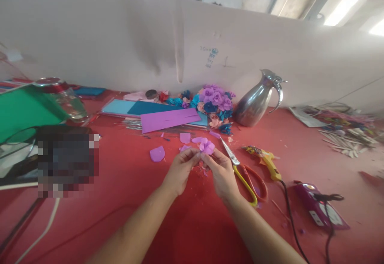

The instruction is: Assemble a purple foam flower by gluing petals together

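Both hands meet at the middle of the red table around a purple paper flower (207,146). My left hand (185,166) pinches at the flower's base with thumb and fingertips. From the other side, my right hand (220,168) has its fingers closed on the same flower. Loose purple paper petals (157,153) lie just left of the hands, with another petal (185,137) behind them. Scissors (235,160) with one yellow and one orange handle rest against the right of my right hand. What lies between the fingertips under the flower is hidden.
A yellow glue gun (270,166) and a purple power strip (321,206) with cords lie right. Behind are purple paper (171,120), a bunch of paper flowers (217,100) and a metal jug (258,100). A glass jar (64,100) and a blurred-out dark object (69,162) stand left.
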`<state>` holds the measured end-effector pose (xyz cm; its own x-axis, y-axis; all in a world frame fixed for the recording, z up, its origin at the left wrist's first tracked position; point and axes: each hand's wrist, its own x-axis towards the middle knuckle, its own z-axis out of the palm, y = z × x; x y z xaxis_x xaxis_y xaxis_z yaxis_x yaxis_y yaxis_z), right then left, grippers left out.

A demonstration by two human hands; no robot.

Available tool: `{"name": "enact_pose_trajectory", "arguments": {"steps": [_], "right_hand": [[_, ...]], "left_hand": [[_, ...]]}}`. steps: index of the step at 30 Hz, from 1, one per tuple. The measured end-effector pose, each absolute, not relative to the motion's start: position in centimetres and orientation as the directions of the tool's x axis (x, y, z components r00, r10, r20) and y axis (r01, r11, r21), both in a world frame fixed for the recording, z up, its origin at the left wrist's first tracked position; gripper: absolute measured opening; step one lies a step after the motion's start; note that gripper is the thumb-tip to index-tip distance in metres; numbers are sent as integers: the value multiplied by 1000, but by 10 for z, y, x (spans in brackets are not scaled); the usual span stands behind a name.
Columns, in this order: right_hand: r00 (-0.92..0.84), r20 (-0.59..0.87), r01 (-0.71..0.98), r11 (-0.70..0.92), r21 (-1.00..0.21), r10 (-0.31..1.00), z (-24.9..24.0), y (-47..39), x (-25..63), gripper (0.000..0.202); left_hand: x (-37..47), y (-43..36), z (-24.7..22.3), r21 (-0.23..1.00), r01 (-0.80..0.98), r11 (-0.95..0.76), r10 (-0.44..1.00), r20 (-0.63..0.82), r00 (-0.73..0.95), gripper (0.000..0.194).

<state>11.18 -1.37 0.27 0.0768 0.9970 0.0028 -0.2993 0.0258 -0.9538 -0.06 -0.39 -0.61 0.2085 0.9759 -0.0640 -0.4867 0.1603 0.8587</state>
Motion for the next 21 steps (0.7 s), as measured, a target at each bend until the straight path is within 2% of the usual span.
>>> {"name": "enact_pose_trajectory", "arguments": {"steps": [15, 21], "right_hand": [[74, 62, -293, 81, -953, 995, -3, -14, 108, 14], [36, 83, -288, 90, -953, 996, 1, -15, 109, 13]], "left_hand": [[-2, -4, -11, 816, -511, 270, 941, -110, 320, 12], [-6, -1, -15, 810, -520, 270, 948, -130, 289, 18]]}}
